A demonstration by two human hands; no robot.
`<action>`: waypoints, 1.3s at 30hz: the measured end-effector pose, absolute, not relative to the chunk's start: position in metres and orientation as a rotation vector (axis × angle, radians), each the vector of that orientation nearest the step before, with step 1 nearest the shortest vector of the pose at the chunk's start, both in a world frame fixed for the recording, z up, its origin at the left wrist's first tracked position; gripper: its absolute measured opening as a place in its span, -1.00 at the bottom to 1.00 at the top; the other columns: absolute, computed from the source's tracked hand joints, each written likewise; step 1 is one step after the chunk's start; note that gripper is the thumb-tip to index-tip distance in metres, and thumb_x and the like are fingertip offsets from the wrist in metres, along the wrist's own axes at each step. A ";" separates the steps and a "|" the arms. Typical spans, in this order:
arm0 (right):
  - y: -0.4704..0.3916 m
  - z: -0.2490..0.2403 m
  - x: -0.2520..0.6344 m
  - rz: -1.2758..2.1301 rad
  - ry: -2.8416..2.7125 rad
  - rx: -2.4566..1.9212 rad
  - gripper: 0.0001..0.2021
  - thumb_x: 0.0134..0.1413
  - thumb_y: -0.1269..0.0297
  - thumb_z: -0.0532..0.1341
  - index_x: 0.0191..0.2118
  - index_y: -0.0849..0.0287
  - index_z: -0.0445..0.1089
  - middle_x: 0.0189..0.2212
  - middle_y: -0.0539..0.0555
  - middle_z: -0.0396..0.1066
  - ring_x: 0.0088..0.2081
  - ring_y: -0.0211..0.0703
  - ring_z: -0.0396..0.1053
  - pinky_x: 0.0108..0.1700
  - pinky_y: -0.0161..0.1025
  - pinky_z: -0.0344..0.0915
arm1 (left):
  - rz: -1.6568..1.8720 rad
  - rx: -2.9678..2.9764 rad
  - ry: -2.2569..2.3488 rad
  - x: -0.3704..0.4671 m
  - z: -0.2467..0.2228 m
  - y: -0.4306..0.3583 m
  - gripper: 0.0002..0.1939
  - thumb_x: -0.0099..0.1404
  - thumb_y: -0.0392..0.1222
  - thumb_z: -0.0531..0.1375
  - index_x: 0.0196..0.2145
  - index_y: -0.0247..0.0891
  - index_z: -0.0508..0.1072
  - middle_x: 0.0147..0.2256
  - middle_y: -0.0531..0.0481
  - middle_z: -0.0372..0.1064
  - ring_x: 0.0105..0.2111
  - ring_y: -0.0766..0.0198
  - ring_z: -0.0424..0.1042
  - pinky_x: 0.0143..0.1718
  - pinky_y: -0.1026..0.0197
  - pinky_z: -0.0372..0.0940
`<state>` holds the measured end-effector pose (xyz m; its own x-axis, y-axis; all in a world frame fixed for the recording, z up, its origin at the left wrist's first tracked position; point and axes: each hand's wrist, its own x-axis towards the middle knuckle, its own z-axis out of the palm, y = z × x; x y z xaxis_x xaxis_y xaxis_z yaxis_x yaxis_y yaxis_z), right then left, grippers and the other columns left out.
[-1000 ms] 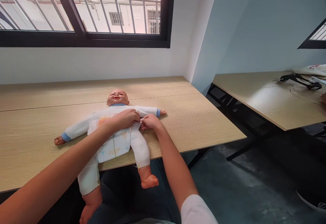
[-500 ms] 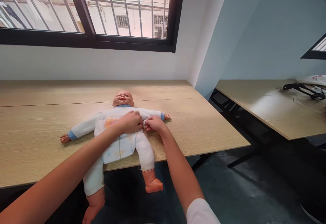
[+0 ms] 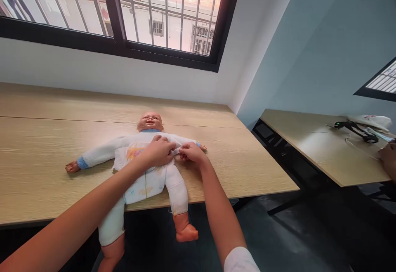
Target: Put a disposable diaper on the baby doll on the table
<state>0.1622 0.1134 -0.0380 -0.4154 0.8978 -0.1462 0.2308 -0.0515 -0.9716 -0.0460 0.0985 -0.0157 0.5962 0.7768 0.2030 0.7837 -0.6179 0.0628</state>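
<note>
A baby doll [image 3: 150, 121] in a white suit with blue cuffs lies on its back on the table, legs hanging past the front edge. Around its hips is a white printed diaper [image 3: 145, 187]. My left hand [image 3: 159, 152] is closed on the diaper's waist edge at the doll's side, its fingertips partly hidden. Beside it, my right hand [image 3: 192, 153] pinches a white diaper tab [image 3: 177, 151], which stretches between the two hands.
The doll lies near the front edge of the wooden table [image 3: 241, 156]. Across a gap on the right, a second table [image 3: 321, 144] holds a black device [image 3: 355, 131] and a white bag [image 3: 373, 121]. Another person's hand [image 3: 389, 156] shows at the far right.
My right hand has drawn slightly right, away from my left, and more of the tab shows between them. The view has tilted, and another person's hand has appeared at the right.
</note>
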 end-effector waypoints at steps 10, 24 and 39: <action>0.117 -0.051 0.166 1.532 -1.611 -1.244 -0.75 0.14 0.49 0.23 -0.54 0.20 0.32 -0.64 -0.04 0.38 -0.60 -0.36 0.29 -0.54 -0.44 0.18 | -0.163 -2.749 -1.268 -0.039 -0.011 0.094 -0.65 0.41 -0.18 0.10 -0.50 -0.20 0.54 -0.27 -0.22 0.47 -0.10 -0.07 0.31 0.03 -0.18 0.04; 0.115 -0.047 0.164 1.578 -1.737 -1.011 -0.80 0.19 0.35 0.25 -0.47 0.22 0.38 -0.55 -0.03 0.43 -0.50 -0.33 0.32 -0.39 -0.41 0.29 | -0.319 -2.900 -1.453 -0.047 -0.016 0.113 -0.72 0.17 -0.27 0.20 -0.14 -0.18 0.55 -0.28 -0.06 0.57 -0.21 0.02 0.47 -0.24 0.11 0.22; 0.125 -0.036 0.137 1.592 -1.852 -0.897 -0.88 0.03 0.49 0.20 -0.48 0.19 0.37 -0.59 -0.05 0.26 -0.51 -0.28 0.17 -0.50 -0.36 0.14 | -0.528 -2.933 -1.476 -0.043 -0.015 0.109 -0.52 0.17 -0.07 0.38 0.03 -0.20 0.46 -0.06 -0.16 0.47 -0.03 -0.06 0.44 -0.08 0.06 0.32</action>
